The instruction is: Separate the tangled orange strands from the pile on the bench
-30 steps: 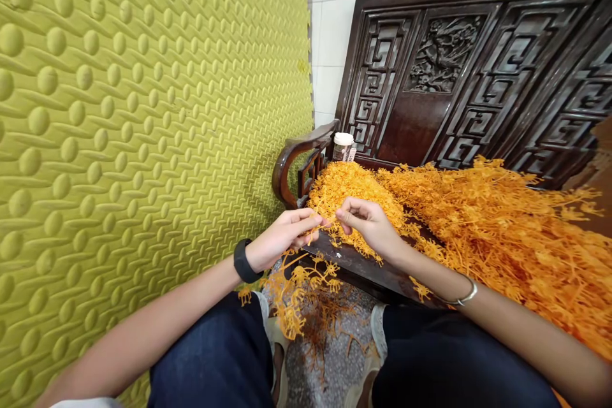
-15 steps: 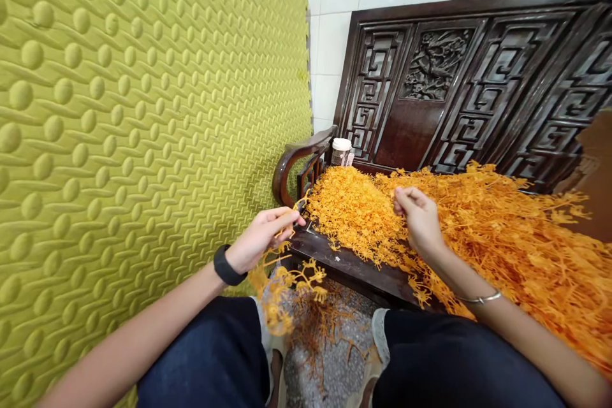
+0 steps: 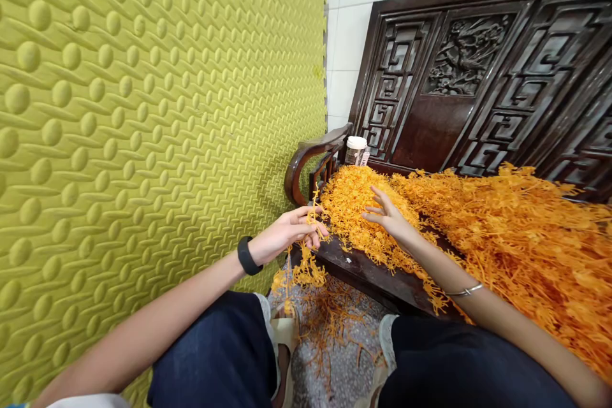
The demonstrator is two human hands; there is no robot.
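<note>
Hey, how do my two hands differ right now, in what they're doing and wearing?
The left hand is pinched shut on a dangling orange sprig; the right hand is open, fingers spread, holding nothing, above the pile of small orange pieces. The left wrist carries a black band; the right wrist a thin silver bangle. Both hands are bare, with forearms uncovered.

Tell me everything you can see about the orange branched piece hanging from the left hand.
The orange branched piece looks like thin moulded plastic: a slim stem with many short side twigs ending in small clumps. The left hand pinches its top end, a tip poking up above the fingers, and the rest hangs down, loose and tangled, in front of the dark wooden bench edge and above the speckled floor.
</note>
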